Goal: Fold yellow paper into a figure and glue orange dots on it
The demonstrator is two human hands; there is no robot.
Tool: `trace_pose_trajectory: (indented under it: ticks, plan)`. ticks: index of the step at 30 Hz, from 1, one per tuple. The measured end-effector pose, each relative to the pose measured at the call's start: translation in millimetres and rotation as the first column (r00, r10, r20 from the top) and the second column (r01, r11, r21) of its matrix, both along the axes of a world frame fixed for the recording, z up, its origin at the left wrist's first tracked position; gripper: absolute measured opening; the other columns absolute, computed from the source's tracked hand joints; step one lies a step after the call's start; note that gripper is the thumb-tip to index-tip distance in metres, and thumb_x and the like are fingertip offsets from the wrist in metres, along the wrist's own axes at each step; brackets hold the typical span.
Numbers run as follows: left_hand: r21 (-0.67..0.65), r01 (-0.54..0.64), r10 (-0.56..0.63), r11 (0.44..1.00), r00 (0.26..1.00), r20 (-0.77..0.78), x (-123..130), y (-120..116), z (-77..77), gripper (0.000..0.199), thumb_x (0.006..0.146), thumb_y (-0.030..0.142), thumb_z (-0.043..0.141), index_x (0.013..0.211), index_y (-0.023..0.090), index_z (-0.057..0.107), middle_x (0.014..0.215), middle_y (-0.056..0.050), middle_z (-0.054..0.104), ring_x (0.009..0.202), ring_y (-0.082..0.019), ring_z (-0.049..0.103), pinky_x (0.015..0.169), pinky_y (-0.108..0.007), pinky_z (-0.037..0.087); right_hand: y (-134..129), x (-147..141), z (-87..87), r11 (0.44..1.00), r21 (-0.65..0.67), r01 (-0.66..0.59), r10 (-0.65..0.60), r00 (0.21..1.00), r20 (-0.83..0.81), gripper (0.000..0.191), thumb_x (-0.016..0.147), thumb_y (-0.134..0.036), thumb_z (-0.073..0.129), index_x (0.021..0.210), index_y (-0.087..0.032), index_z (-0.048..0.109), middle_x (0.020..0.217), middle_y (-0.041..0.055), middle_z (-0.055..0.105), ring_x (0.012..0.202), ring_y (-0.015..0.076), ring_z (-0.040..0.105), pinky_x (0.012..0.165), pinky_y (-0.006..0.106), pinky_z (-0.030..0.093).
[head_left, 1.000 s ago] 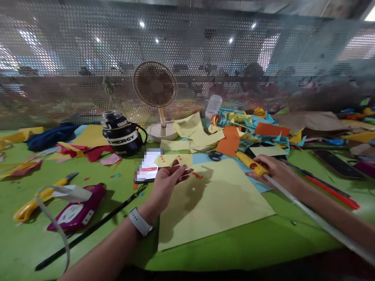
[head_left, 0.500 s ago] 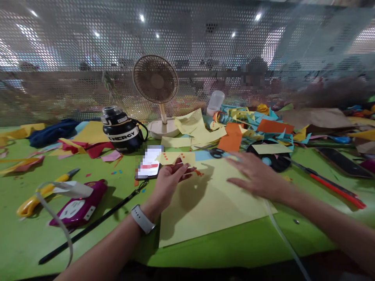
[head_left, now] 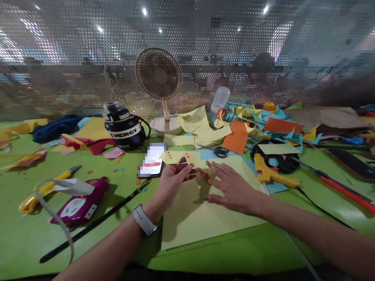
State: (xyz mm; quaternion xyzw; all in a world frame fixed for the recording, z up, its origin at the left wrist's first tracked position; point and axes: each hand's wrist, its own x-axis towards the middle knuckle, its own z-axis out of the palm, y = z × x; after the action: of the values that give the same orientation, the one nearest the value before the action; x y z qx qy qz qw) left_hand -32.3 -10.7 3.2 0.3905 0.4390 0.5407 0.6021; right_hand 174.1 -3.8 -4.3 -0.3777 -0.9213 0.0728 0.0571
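Note:
My left hand (head_left: pixel 178 181) is closed, pinching a small pale-yellow paper piece (head_left: pixel 172 156) with little orange squares on it, held up above the table. A second dotted flap of that yellow paper shows just right of the fingers. My right hand (head_left: pixel 231 187) hovers low over the large pale-yellow paper sheet (head_left: pixel 187 230), fingers stretched and apart. Small orange paper bits (head_left: pixel 204 175) lie on the sheet by its fingertips, partly covered. A yellow glue gun (head_left: pixel 271 175) rests just beyond my right forearm. Whether the right fingertips touch the sheet, I cannot tell.
Behind the hands lie a phone (head_left: pixel 152 160), scissors (head_left: pixel 219 151) and orange paper (head_left: pixel 236 136). A fan (head_left: pixel 159 74) and black bottle (head_left: pixel 124 128) stand farther back. The purple power strip (head_left: pixel 80 201) and yellow cutter (head_left: pixel 47 191) are left; a red-handled tool (head_left: pixel 345 191) is right.
My right hand has moved left and nearer over the sheet, towards the orange bits. The glue gun now shows beyond it. My left hand keeps its pinch on the dotted paper.

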Motion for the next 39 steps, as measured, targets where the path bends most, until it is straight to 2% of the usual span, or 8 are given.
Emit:
trace_pose_trajectory:
  ticks: [3,6,10,14,21,29,33,39]
  plan:
    - [-0.002,-0.014,0.014,1.0,1.0,-0.002,-0.3,0.9,-1.6,0.02,0.066,0.027,0.077,0.075,0.01,0.071,0.086,-0.007,0.072,0.08,-0.019,0.07,0.073,-0.026,0.055,-0.4,0.6,5.5,0.998,-0.057,0.02,-0.024,0.997,-0.068,0.068,0.085,-0.067,0.037,0.139,-0.026,0.042,0.156,0.0061,0.01,0.141,0.0308,0.012,0.113,0.05,0.013]
    - [-0.027,-0.029,0.029,0.999,1.0,-0.001,-0.7,2.3,-3.7,0.018,0.067,0.026,0.077,0.073,0.01,0.072,0.09,-0.009,0.072,0.079,-0.018,0.07,0.073,-0.025,0.055,1.7,5.1,17.1,0.962,-0.248,0.112,-0.171,0.958,-0.232,0.066,0.086,-0.067,0.035,0.141,-0.029,0.038,0.156,0.003,0.013,0.141,0.0296,0.012,0.112,0.051,0.015]
    - [-0.094,0.002,-0.002,0.996,1.0,-0.001,2.0,2.1,-5.3,0.016,0.068,0.026,0.076,0.074,0.011,0.072,0.081,-0.009,0.074,0.074,-0.016,0.069,0.069,-0.023,0.054,6.6,10.6,26.6,0.789,-0.614,0.015,-0.41,0.757,-0.509,0.059,0.092,-0.062,0.022,0.137,-0.03,0.044,0.152,0.0021,0.028,0.139,0.0252,0.022,0.112,0.05,0.018]
    - [-0.141,0.087,-0.084,0.986,0.996,0.023,7.9,-2.9,-5.1,0.018,0.065,0.026,0.079,0.07,0.01,0.072,0.081,-0.011,0.074,0.072,-0.016,0.069,0.068,-0.024,0.055,6.6,8.4,25.1,0.68,-0.719,-0.142,-0.512,0.61,-0.605,0.062,0.093,-0.058,0.015,0.134,-0.025,0.048,0.15,0.0033,0.031,0.139,0.0249,0.023,0.11,0.051,0.023]
    - [-0.141,0.183,-0.176,0.973,0.982,0.063,13.5,-10.8,-7.4,0.02,0.066,0.029,0.079,0.077,0.013,0.073,0.076,-0.008,0.075,0.073,-0.017,0.07,0.07,-0.026,0.055,-4.8,3.9,23.5,0.733,-0.673,-0.094,-0.445,0.682,-0.58,0.055,0.093,-0.059,0.02,0.134,-0.035,0.046,0.154,-0.0042,0.02,0.143,0.0223,0.006,0.113,0.052,0.0]
    - [-0.145,0.221,-0.212,0.964,0.975,0.071,14.1,-11.1,-7.0,0.024,0.064,0.031,0.08,0.073,0.01,0.072,0.074,-0.009,0.074,0.075,-0.019,0.07,0.071,-0.027,0.055,-8.7,1.2,26.2,0.845,-0.534,-0.001,-0.28,0.851,-0.445,0.056,0.089,-0.064,0.024,0.138,-0.04,0.037,0.154,-0.0052,0.02,0.143,0.0262,-0.001,0.112,0.057,0.004]
    - [-0.135,0.22,-0.208,0.966,0.973,0.095,13.0,-11.5,-6.3,0.026,0.064,0.031,0.081,0.078,0.011,0.07,0.075,-0.007,0.074,0.075,-0.018,0.07,0.071,-0.027,0.054,-8.5,1.4,22.3,0.887,-0.462,0.004,-0.233,0.868,-0.438,0.058,0.088,-0.066,0.025,0.138,-0.04,0.038,0.156,-0.0071,0.007,0.142,0.0281,-0.003,0.113,0.055,0.006]
    - [-0.123,0.234,-0.22,0.964,0.968,0.118,13.9,-12.3,-4.7,0.025,0.066,0.028,0.08,0.082,0.011,0.071,0.074,-0.005,0.073,0.073,-0.016,0.069,0.069,-0.024,0.054,-4.7,3.4,11.6,0.917,-0.398,0.002,-0.192,0.879,-0.437,0.055,0.089,-0.065,0.027,0.137,-0.041,0.038,0.156,-0.0052,0.011,0.142,0.0295,0.001,0.111,0.058,0.01]
